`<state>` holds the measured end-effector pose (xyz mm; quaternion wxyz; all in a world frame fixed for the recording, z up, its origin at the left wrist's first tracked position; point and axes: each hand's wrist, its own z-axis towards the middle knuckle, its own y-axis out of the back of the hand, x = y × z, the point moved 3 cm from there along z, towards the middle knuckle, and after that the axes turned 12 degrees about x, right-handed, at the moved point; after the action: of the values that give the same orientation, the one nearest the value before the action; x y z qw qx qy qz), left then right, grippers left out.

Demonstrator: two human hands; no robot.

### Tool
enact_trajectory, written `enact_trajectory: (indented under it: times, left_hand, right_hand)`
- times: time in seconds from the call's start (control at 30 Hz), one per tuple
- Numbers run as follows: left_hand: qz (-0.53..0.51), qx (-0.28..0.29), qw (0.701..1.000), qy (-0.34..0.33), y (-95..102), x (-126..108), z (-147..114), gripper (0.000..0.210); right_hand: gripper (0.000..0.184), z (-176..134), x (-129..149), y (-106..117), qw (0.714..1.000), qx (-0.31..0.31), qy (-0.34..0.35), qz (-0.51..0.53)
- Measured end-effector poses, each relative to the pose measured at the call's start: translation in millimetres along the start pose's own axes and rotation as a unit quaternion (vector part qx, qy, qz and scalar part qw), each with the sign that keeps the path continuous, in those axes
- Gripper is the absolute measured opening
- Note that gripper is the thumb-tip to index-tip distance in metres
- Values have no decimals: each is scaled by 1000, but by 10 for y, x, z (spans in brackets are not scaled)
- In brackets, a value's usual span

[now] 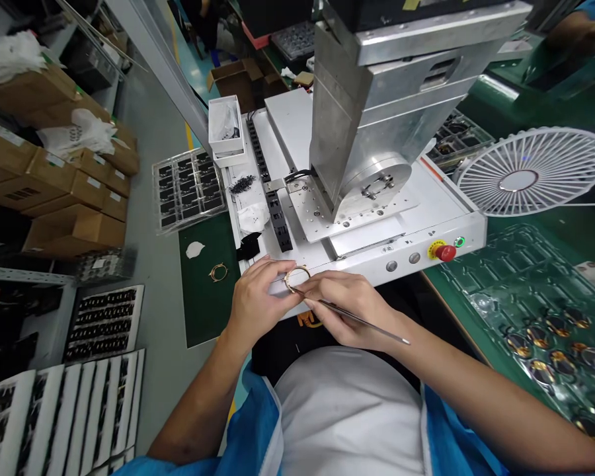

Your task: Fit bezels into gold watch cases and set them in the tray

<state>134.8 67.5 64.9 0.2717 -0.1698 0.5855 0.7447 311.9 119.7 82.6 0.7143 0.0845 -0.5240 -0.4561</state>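
My left hand (258, 295) pinches a gold ring-shaped watch case (298, 270) between thumb and fingers, at the front edge of the white machine. In my right hand (350, 304) is a pair of slim metal tweezers (364, 321); the back end points toward my right forearm. The tips are at the inner rim of the watch case, and my fingers partly hide them. Whether they grip a small part there, I cannot tell. Left of my left hand, a second gold watch case (219, 272) lies on the green mat (198, 311).
A metal press head (361, 125) stands over the white machine (322, 254), whose front has a red stop button (445, 253). Small black parts (242, 184) lie left. A white fan (535, 172) and a clear tray (500, 291) with round parts are right. Boxes stand far left.
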Motion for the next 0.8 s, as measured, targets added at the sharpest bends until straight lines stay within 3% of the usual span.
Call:
enact_trajectory:
  times: [0.63,0.8]
  left_hand:
    - [-3,-9,1000,-8,18,-21,16,29]
    - [-1,-5,1000,-10,26,-31,17,28]
  right_hand:
    - [10,-16,11,-44,997,-26,11,-74]
    - [13,-16,9,-66,999,-9,-15,-45]
